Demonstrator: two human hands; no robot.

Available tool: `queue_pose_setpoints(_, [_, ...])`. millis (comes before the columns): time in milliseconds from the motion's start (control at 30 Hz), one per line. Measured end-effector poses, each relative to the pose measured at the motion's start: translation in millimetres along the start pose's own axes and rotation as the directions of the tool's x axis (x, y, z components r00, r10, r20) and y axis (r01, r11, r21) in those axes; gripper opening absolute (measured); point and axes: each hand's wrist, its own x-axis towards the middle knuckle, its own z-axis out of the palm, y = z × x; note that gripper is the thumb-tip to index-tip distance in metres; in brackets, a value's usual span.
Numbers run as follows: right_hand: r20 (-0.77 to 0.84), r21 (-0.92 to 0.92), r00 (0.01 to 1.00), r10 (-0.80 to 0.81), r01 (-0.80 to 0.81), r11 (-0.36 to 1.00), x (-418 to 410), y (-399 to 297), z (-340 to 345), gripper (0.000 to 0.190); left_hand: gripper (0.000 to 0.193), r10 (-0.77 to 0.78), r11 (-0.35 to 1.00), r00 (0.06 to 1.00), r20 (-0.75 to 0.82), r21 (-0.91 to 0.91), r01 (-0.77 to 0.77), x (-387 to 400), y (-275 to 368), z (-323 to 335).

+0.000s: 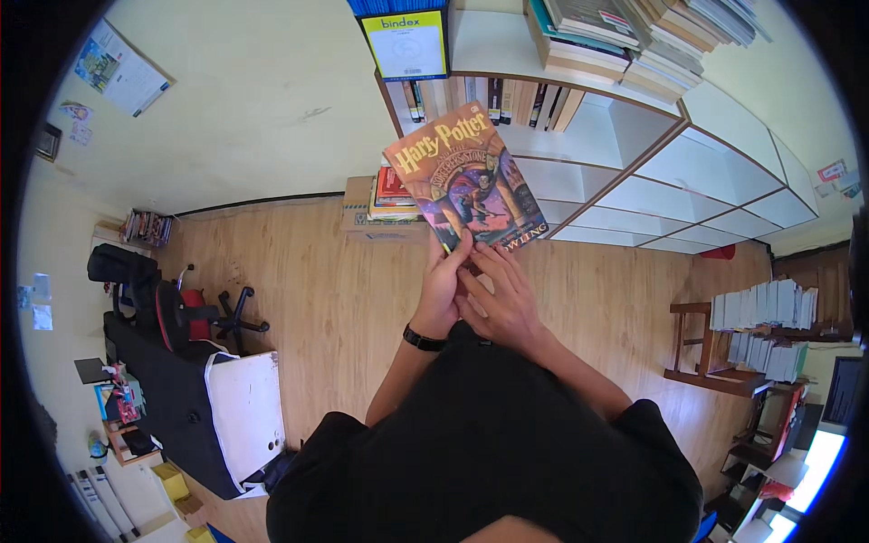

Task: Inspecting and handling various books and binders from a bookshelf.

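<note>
A paperback book point(475, 183) with an illustrated cover is held up in front of my body, its front facing me and tilted. My left hand point(445, 285), with a black wristband, grips the book's lower left corner, the thumb on the cover. My right hand point(506, 298) is at the book's lower edge, its fingertips touching the cover and close to my left thumb; whether it also grips the book is hard to tell. Behind the book, a white shelf unit point(577, 180) with brown edges holds a row of upright books point(509, 102).
Stacked books point(590, 41) and a bindex box point(406, 47) stand on the shelf unit's top. A cardboard box point(383, 227) with books on it sits on the wood floor by the wall. An office chair point(180, 315) is at left; a wooden stand point(713, 380) with books at right.
</note>
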Motion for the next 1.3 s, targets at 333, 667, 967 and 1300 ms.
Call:
queue_pose_setpoints(333, [-0.149,-0.114,0.985,-0.086,0.07,0.991,1.8,40.2,-20.3,0.028,0.044,-0.038,0.992,0.996,0.085,-0.116,0.048,0.6,4.1,-5.2])
queue_pose_setpoints(667, [-0.276,-0.193,0.961,0.005,-0.061,0.979,7.2,36.6,-22.3,0.027,0.045,-0.018,0.993,0.997,0.078,-0.113,0.027,2.5,8.7,-6.7])
queue_pose_setpoints(967, [-0.226,-0.162,0.973,-0.038,0.001,0.987,8.2,16.8,-24.4,0.03,0.042,-0.076,0.997,0.997,0.021,0.014,0.075,-6.4,29.8,11.8])
queue_pose_setpoints(1300, [-0.155,-0.147,0.978,-0.137,0.114,0.983,16.6,3.6,-18.8,0.03,0.04,-0.17,0.983,0.985,-0.006,0.073,0.17,-8.1,29.1,20.8])
